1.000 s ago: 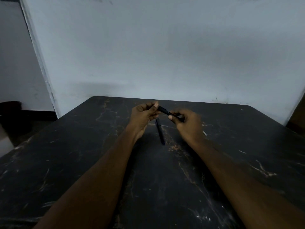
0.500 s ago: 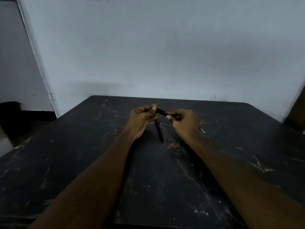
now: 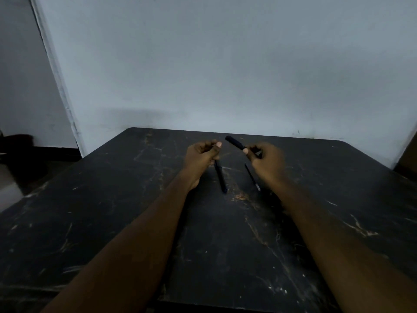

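Head view: hands now parted, shared grip on pen barrel ended; right hand alone pinches it above table; left hand fingers curled, contents unclear; refill, second pen lie below; pull-apart step judged complete

1. You held a black pen barrel in your right hand. No brand or print could be read on it; the frame was too dark.
2. The dark pen lying on the table showed no legible marking.
3. The thin refill near it carried nothing readable.
4. The table showed pale scratches only, with no letters or numbers.
5. The wall behind bore no sign, label or number that you could read.
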The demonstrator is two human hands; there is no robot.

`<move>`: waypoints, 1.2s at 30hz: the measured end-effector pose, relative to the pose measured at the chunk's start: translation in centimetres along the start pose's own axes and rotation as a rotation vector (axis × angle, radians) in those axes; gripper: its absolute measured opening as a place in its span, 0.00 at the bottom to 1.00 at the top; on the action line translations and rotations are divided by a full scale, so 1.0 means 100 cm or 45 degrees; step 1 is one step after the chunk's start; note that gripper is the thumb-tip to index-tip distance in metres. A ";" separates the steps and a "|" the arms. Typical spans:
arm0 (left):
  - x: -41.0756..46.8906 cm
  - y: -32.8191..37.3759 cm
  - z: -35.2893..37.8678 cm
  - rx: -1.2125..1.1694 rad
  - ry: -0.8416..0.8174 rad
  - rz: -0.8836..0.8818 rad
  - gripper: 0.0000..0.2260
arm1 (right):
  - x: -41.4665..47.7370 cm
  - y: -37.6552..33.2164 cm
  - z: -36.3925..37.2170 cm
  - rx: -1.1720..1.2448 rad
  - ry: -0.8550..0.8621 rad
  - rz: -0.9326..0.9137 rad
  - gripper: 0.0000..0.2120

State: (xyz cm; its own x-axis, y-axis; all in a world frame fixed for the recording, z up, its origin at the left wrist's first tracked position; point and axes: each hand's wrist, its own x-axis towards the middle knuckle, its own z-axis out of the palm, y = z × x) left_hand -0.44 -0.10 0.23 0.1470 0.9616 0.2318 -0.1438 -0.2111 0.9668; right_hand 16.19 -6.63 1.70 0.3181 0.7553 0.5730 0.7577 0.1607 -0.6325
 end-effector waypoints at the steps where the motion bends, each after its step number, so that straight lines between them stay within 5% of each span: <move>1: 0.000 -0.001 0.000 0.031 0.021 -0.010 0.12 | 0.003 0.004 -0.002 -0.013 0.045 0.020 0.09; 6: -0.001 -0.002 0.002 0.417 0.055 0.064 0.12 | 0.015 0.026 -0.014 -0.087 0.136 0.156 0.10; 20: -0.005 -0.003 0.001 1.282 -0.077 0.178 0.22 | -0.001 0.024 -0.014 -0.598 -0.111 0.372 0.14; 29: -0.005 0.000 0.000 1.270 -0.085 0.062 0.22 | -0.001 0.026 -0.012 -0.580 -0.110 0.370 0.18; 36: -0.002 0.007 -0.001 0.916 0.020 0.034 0.11 | -0.001 0.025 -0.017 -0.463 0.050 0.342 0.21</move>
State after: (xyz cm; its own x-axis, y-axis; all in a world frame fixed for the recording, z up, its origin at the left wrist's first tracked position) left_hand -0.68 -0.40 0.82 0.1377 0.9557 0.2600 0.5340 -0.2928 0.7932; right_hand 19.02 -7.39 1.02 0.5469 0.7139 0.4374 0.7940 -0.2765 -0.5413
